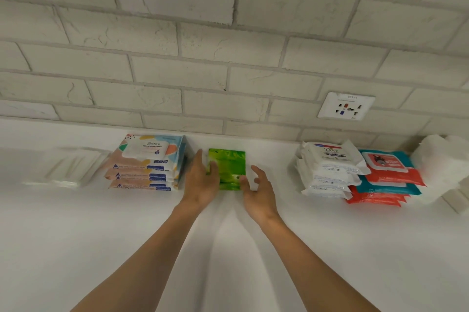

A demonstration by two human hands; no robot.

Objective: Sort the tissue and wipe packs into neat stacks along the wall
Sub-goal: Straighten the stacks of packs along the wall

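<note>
A person is squaring a green pack (229,167) on the white counter (228,248) near the brick wall, between the pastel wipe stack (149,162) and the Dove stack (327,169). The left hand (201,179) is pressing flat along its left edge, thumb on top; the right hand (258,192), fingers loosely spread, is touching it by the thumb. An uneven push is likely to skew the glossy pack or nudge the pastel stack.

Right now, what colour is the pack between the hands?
Bright green pack, translucent-looking; head view.
</note>
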